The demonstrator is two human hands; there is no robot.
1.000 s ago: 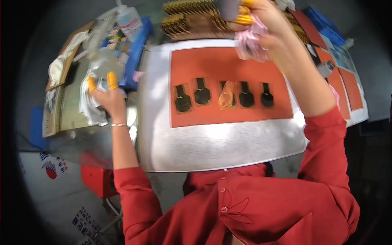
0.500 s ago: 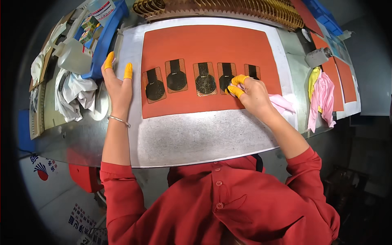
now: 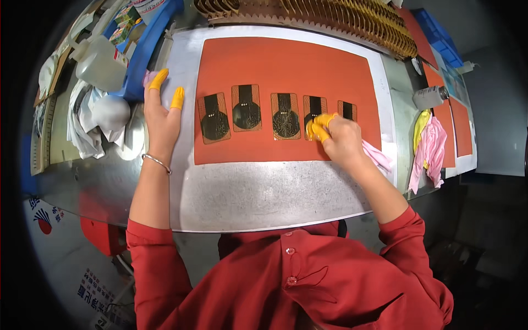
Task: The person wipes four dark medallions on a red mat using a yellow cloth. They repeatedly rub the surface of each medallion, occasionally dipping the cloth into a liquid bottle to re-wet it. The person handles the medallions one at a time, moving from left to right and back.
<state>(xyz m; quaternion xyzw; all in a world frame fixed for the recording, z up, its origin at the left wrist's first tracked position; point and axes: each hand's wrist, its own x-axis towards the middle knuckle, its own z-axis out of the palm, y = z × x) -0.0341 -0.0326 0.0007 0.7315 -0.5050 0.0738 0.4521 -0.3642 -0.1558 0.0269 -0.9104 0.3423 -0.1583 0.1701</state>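
Several small rectangular plates, each with a black disc and stem on a fine copper-coloured pattern, lie in a row on an orange sheet (image 3: 286,60). My right hand (image 3: 345,140), with yellow finger cots, is closed over the lower part of one plate (image 3: 315,103), second from the right. A pink cloth (image 3: 377,156) trails from beside that hand; the part at the fingers is mostly hidden. At the sheet's left edge my left hand (image 3: 162,118) is held upright with its cotted finger and thumb apart, near the leftmost plate (image 3: 214,124).
A blue tray (image 3: 146,52) with boxes stands at the left, beside a translucent bottle (image 3: 99,66) and white cloths (image 3: 82,129). Curved brown racks (image 3: 330,22) line the back. To the right are a grey bottle (image 3: 430,97) and pink and yellow cloths (image 3: 432,143).
The whole view has shifted slightly. My right hand stays over the same plate, its fingertips moved a little lower on it. My left hand keeps its place by the sheet's edge.
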